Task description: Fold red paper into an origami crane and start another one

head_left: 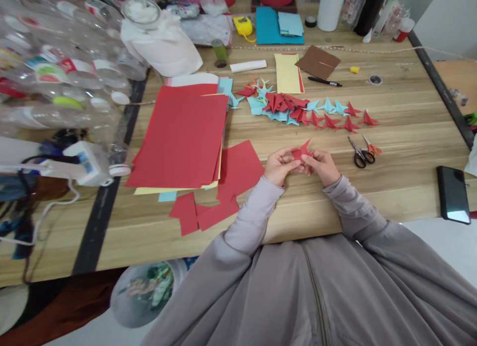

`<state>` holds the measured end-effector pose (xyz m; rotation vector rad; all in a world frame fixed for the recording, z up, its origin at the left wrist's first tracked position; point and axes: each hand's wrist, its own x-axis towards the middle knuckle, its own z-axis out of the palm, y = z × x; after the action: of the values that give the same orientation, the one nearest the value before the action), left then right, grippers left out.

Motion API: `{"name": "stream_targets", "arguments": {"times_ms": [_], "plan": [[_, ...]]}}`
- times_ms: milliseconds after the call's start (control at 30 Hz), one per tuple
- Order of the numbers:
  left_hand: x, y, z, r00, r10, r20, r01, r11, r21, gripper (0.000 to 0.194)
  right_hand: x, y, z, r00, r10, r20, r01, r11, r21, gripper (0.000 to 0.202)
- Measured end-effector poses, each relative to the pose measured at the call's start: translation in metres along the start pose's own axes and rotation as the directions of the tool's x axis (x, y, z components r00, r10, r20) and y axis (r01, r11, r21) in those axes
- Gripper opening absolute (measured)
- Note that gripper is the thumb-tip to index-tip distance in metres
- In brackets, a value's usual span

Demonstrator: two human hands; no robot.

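Head camera view shows labels on the clear plastic bottles (pixel 76 67) heaped along the left side of the surface (pixel 406 142), their lettering too blurred to read. Near the middle of the near edge, a small red folded paper (pixel 302 152) is held just above the surface, between the two hands. The left hand (pixel 279 167) pinches its left side with thumb and fingers; the right hand (pixel 323 167) grips its right side, thumb in front. One sharp point of the paper sticks up above the fingertips. The surface has a pale, streaked wood grain. Toward its left edge lies a stack of smooth red sheets (pixel 182 132), with flat red cut pieces (pixel 238 172) beside it. Spiky red and light-blue folded shapes (pixel 285 105) cluster beyond the hands, toward the far edge. Black-handled scissors (pixel 359 155) and orange-handled scissors (pixel 372 146) lie right of the hands.
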<state>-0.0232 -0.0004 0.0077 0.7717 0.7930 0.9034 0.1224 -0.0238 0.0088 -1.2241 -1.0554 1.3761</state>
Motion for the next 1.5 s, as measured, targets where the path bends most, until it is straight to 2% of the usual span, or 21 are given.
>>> {"name": "stream_targets", "arguments": {"times_ms": [167, 367, 467, 633, 767, 867, 1067, 1233, 1500], "plan": [[0.0022, -0.0064, -0.0021, 0.998, 0.065, 0.016, -0.066, 0.994, 0.089, 0.057, -0.0013, -0.0015, -0.0002, 0.996, -0.018, 0.087, 0.026, 0.995, -0.093, 0.052], [0.0016, -0.0046, -0.0022, 0.999, 0.009, 0.044, -0.010, 0.999, 0.031, 0.058, -0.0015, -0.0034, -0.0007, 0.993, -0.013, 0.121, 0.020, 0.998, -0.052, 0.049], [0.0019, -0.0023, -0.0016, 0.998, 0.002, 0.063, -0.002, 1.000, 0.002, 0.060, -0.0014, -0.0029, 0.0008, 0.995, 0.002, 0.100, 0.001, 1.000, -0.023, 0.049], [0.0019, -0.0004, -0.0003, 1.000, 0.027, 0.014, -0.027, 1.000, 0.001, 0.062, 0.0005, -0.0018, 0.0006, 0.999, 0.021, 0.035, -0.022, 0.999, 0.030, 0.055], [0.0023, -0.0032, -0.0008, 0.997, 0.073, 0.015, -0.073, 0.997, 0.004, 0.067, 0.0030, -0.0018, -0.0018, 0.993, -0.077, -0.086, 0.083, 0.995, 0.062, 0.046], [0.0033, -0.0068, -0.0017, 0.993, 0.110, 0.033, -0.111, 0.993, 0.034, 0.062, 0.0040, -0.0011, -0.0021, 0.985, -0.105, -0.137, 0.115, 0.991, 0.068, 0.046], [0.0027, -0.0057, -0.0020, 0.973, 0.231, -0.017, -0.226, 0.961, 0.158, 0.050, 0.0039, -0.0005, -0.0005, 0.982, -0.131, -0.136, 0.141, 0.988, 0.064, 0.046], [0.0021, -0.0061, -0.0007, 0.980, 0.195, 0.044, -0.200, 0.960, 0.194, 0.031, 0.0036, -0.0005, -0.0024, 0.979, -0.174, -0.104, 0.181, 0.982, 0.062, 0.041], [0.0041, -0.0082, -0.0027, 0.980, 0.200, -0.018, -0.193, 0.963, 0.187, 0.041, 0.0038, 0.0003, -0.0047, 0.975, -0.220, -0.045, 0.221, 0.975, 0.036, 0.036]]}}
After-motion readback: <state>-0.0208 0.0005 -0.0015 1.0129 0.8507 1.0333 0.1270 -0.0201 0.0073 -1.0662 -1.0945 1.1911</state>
